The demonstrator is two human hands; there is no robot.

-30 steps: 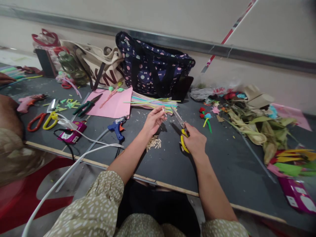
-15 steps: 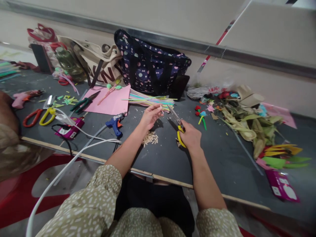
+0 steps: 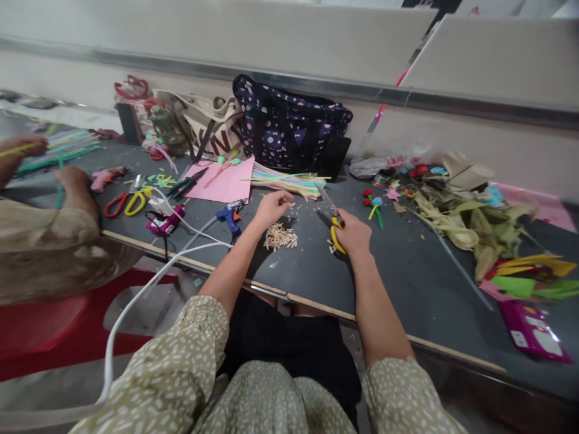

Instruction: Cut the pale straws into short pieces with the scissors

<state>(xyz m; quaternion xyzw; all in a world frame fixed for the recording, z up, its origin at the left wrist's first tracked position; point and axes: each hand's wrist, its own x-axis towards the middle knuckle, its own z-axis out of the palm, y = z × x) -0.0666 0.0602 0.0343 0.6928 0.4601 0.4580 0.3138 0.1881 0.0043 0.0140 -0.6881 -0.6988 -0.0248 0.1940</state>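
Observation:
My right hand [image 3: 355, 232] is wrapped round the yellow handle of a pair of scissors [image 3: 329, 200]. The blades point up and to the left, a little above the grey table. My left hand [image 3: 272, 210] is closed, fingertips pressed together. Whatever they hold is too small to make out. Just below it lies a pile of short pale cut pieces [image 3: 280, 236]. Behind both hands is a bundle of long pastel strips [image 3: 289, 180]. A few cut pieces lie partly hidden beside the scissor handle.
A blue glue gun [image 3: 230, 218] and white cable [image 3: 190, 248] lie left of my arm. Pink paper [image 3: 226, 184] and a dark patterned bag [image 3: 289, 123] are behind. Small pompom flowers [image 3: 373, 204] and dried husks [image 3: 446, 226] lie rightward. Another person's hand [image 3: 75, 181] is far left.
My left hand has lowered slightly and drawn away from the scissors toward the pile; the pale piece it pinched no longer shows clearly. The view has shifted left, showing more of the other person.

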